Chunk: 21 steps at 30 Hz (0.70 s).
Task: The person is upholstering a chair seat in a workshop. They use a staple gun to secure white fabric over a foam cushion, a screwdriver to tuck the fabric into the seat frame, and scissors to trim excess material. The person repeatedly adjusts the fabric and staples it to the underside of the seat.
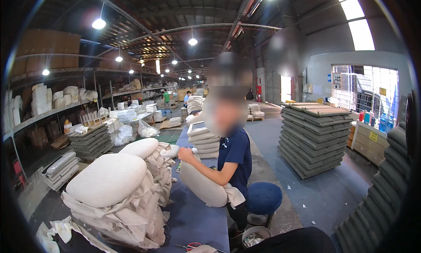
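Observation:
Neither of my hands shows in the head view. Along the lower edge is a dark-clothed shape [294,243], which looks like my own leg. Red-handled scissors [192,245] lie at the near end of the blue-topped table [193,222], beside a bit of beige fabric [204,249]. To the left rises a pile of loose beige fabric [127,222] with a rounded, pale cushion [107,178] on top. Across the table, a co-worker in a dark blue shirt [236,152] grips a beige cushion [204,185] near its upper end.
A blue round stool [263,198] and a bucket of scraps [258,235] stand right of the table. Tall stacks of grey-green cushions [311,139] rise on the right. Shelving [39,117] lines the left side. Small white scraps dot the floor.

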{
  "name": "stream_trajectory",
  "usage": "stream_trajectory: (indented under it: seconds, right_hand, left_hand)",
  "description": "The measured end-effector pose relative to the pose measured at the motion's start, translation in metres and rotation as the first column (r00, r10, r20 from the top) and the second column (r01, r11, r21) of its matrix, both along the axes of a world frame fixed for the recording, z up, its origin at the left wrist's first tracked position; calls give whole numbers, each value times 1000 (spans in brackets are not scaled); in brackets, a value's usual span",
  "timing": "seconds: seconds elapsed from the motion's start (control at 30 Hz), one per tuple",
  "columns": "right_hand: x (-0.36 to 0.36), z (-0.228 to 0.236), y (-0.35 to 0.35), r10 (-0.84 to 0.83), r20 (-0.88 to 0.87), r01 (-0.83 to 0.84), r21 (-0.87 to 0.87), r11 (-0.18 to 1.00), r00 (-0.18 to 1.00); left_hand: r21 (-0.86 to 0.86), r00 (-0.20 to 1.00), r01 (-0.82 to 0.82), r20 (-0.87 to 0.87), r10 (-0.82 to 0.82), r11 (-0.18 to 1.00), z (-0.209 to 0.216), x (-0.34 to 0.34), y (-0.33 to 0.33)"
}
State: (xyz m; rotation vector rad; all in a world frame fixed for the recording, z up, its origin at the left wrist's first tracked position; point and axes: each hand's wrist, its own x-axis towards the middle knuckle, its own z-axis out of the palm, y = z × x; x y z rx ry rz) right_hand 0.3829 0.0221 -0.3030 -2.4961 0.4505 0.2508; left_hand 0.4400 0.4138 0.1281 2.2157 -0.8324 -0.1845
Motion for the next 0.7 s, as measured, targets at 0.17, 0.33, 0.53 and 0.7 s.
stream_trajectory:
  seconds: [0.17,0.33,0.53,0.7]
  right_hand:
    - [-1,-52,23,106,38,-108,49,993,994]
    - [-13,-28,43,109,13,-108,-50,993,994]
    - [42,-15,37,-270,-201,323,319,891,942]
    - [35,74,55,-322,-192,334,815,474,927]
  left_hand:
    - [-23,999,-44,-26,44,999,7,-16,17]
    - [-109,976,-215,-68,209,970,13,-29,30]
    - [-216,868,-484,10,497,848,-18,-37,67]
    - [-218,805,-571,42,592,791,-27,-14,66]
